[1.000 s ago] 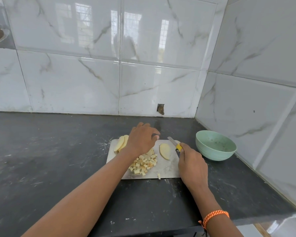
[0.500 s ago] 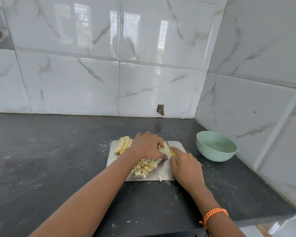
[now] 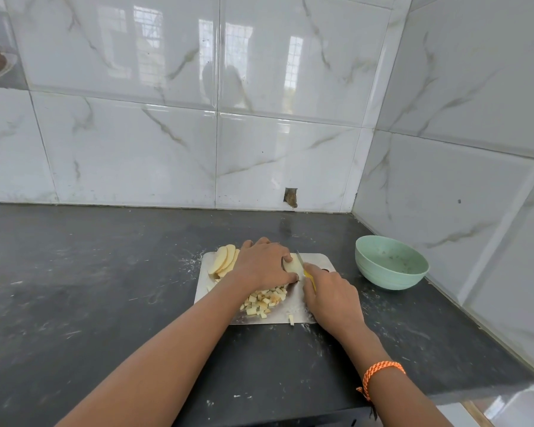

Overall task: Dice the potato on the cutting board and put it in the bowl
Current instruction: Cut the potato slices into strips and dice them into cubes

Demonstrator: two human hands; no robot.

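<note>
A pale cutting board [image 3: 319,261] lies on the dark counter. On it my left hand [image 3: 264,265] presses down a potato slice [image 3: 292,266]. My right hand [image 3: 329,292] grips a yellow-handled knife [image 3: 302,266] whose blade stands at the slice's right edge. A pile of diced potato [image 3: 264,300] lies under my left wrist, and one loose cube [image 3: 291,319] sits near the board's front edge. Several uncut potato slices [image 3: 224,260] are stacked at the board's far left. A green bowl [image 3: 390,261] stands to the right of the board; it looks empty of potato.
The dark counter [image 3: 90,288] stretches to the left, with tiled walls behind and on the right. The bowl sits close to the right wall. The counter's front edge runs near my right wrist, which wears an orange bracelet [image 3: 379,372].
My left hand moved right and pressed down on the single slice. My right hand brought the knife in from the right, up against that slice.
</note>
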